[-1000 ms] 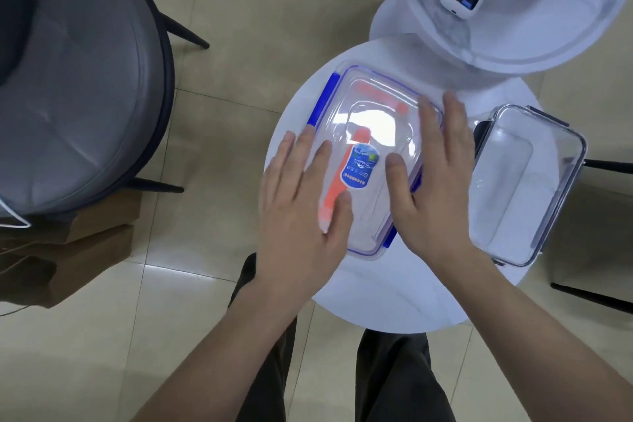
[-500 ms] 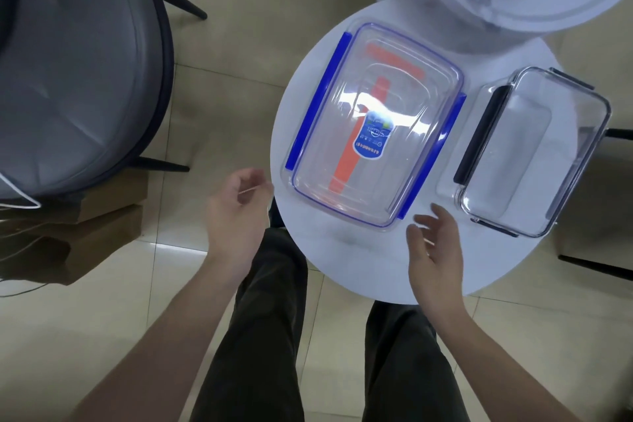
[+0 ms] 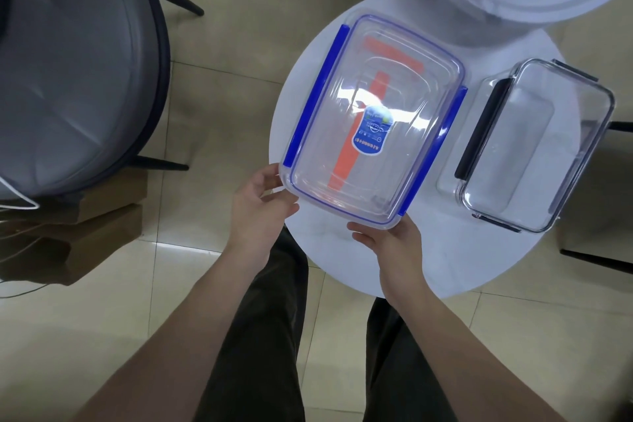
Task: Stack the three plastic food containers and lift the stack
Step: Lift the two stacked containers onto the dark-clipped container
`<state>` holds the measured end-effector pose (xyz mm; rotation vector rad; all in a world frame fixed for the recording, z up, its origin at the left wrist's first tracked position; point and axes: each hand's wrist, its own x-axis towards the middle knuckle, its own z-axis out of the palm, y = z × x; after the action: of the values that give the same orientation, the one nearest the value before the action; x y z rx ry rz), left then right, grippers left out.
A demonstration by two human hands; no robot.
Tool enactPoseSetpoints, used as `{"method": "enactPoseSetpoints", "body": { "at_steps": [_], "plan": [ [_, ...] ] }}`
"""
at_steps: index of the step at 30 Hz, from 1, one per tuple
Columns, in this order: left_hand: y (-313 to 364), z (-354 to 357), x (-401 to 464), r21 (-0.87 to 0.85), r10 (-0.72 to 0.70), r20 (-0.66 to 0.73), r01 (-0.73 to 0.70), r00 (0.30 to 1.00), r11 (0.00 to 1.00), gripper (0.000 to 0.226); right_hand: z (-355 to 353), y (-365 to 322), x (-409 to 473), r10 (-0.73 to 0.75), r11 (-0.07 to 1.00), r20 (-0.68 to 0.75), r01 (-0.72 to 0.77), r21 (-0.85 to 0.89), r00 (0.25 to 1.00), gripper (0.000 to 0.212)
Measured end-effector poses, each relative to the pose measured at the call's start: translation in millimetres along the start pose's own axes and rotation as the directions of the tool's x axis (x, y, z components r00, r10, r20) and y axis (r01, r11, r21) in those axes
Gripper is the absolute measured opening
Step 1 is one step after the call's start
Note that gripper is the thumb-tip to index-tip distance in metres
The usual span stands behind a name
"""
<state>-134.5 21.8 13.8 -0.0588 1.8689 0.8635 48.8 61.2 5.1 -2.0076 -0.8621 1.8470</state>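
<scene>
Left hand (image 3: 255, 207): I see fingers curled on the near-left corner of the blue-clipped container (image 3: 373, 120).
Right hand (image 3: 394, 243): fingers under its near-right corner, gripping.
Long axis: runs away from my fingertips, on the round white table (image 3: 445, 260).
Grey-clipped container (image 3: 534, 147): right of my fingers, apart.
Material: clear, glossy, rigid plastic.
</scene>
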Motion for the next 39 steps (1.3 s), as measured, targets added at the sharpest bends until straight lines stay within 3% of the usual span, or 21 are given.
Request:
{"method": "enactPoseSetpoints", "body": {
  "at_steps": [13,39],
  "plan": [
    [1,1,3,-0.002,0.031,0.081,-0.031,0.996,1.000,0.056,2,-5,3,-0.039,0.999,-0.035,0.038,-0.010,0.999,0.049],
    [-6,14,-4,-0.099,0.084,0.042,-0.080,0.996,0.992,0.056,-10,-13,7,-0.102,0.994,-0.013,0.101,-0.051,0.995,0.040]
  ]
}}
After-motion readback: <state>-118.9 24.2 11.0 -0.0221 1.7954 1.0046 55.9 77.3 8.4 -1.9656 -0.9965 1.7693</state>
